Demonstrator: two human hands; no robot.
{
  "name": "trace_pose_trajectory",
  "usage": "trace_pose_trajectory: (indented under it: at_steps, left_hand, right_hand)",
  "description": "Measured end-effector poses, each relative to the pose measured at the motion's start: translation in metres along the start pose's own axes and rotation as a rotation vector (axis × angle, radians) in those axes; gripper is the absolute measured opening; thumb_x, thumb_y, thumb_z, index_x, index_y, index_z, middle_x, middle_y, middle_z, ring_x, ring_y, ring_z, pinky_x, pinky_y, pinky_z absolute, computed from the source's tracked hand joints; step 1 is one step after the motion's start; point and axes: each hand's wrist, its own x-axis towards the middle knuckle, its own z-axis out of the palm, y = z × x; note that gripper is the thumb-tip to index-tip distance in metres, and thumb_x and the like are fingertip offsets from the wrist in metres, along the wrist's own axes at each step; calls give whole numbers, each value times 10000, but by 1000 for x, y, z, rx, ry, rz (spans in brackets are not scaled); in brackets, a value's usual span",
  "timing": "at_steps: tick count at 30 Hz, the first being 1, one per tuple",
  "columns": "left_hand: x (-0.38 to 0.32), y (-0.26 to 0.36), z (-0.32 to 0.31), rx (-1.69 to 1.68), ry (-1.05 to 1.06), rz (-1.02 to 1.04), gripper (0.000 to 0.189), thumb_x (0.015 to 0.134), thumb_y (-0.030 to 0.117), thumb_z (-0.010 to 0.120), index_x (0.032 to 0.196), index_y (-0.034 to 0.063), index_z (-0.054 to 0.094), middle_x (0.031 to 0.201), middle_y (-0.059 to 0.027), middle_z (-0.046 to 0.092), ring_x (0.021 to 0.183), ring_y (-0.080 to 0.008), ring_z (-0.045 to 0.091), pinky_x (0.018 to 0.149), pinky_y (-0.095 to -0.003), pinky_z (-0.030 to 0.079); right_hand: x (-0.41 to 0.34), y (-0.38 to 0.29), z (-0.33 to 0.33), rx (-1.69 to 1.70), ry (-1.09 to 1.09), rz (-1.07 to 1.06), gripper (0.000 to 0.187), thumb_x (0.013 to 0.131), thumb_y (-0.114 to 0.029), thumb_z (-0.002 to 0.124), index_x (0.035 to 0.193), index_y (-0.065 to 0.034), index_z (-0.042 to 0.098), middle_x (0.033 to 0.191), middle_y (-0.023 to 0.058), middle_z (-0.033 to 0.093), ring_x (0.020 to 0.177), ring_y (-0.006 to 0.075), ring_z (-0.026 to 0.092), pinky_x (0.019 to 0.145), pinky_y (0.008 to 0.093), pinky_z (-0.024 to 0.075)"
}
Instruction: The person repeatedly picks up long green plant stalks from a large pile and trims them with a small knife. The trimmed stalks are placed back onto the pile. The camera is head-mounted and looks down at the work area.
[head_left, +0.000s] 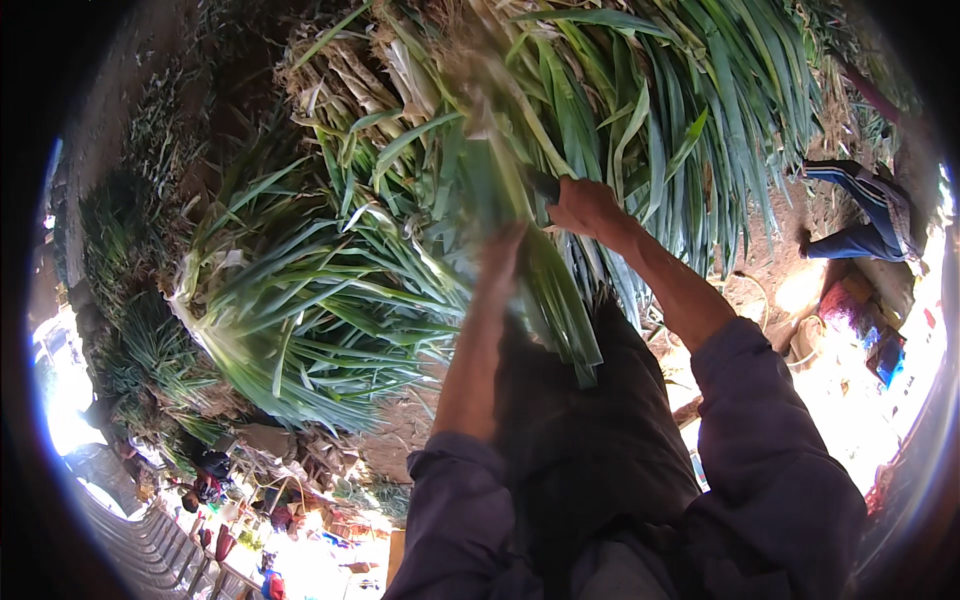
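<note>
My left hand (504, 251), blurred, grips a leek (517, 180) whose root end points up and away and whose cut-looking green leaves (559, 300) hang down over my dark trousers. My right hand (586, 208) is closed around the dark handle (544, 185) of a tool, perhaps a knife; its blade cannot be made out. Beyond both hands lies a large heap of leeks (720, 127), with pale, dry root ends (352, 75) at the upper left. Left of my left arm spreads another bunch of leeks (300, 322).
More leeks (154, 337) lie on the ground at far left. At right, a person (862, 214) in blue trousers is near the heap, above a coiled pale hose or strap (806, 341). Another person (206, 476) is at lower left, by scattered goods and a corrugated metal sheet (142, 547).
</note>
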Motion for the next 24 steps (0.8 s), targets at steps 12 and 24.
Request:
trace_pose_trajectory:
  at_steps: [12, 24]
  left_hand:
    - [-32, 41, 2, -160, -69, -56, 364, 1007, 307, 673, 1243, 32, 636, 1075, -100, 696, 993, -231, 668, 892, -381, 547]
    - [-47, 63, 16, -180, -246, 95, 348, 866, 101, 793, 1167, -21, 670, 1037, -116, 738, 904, -230, 728, 820, -356, 604]
  right_hand:
    - [54, -17, -3, -60, -56, -82, 492, 880, -434, 622, 1089, 8, 670, 955, 246, 734, 901, 441, 716, 822, 529, 560]
    - [-149, 23, 3, 187, -204, -21, 403, 860, -339, 675, 1072, 3, 652, 932, 263, 722, 909, 457, 697, 853, 522, 543]
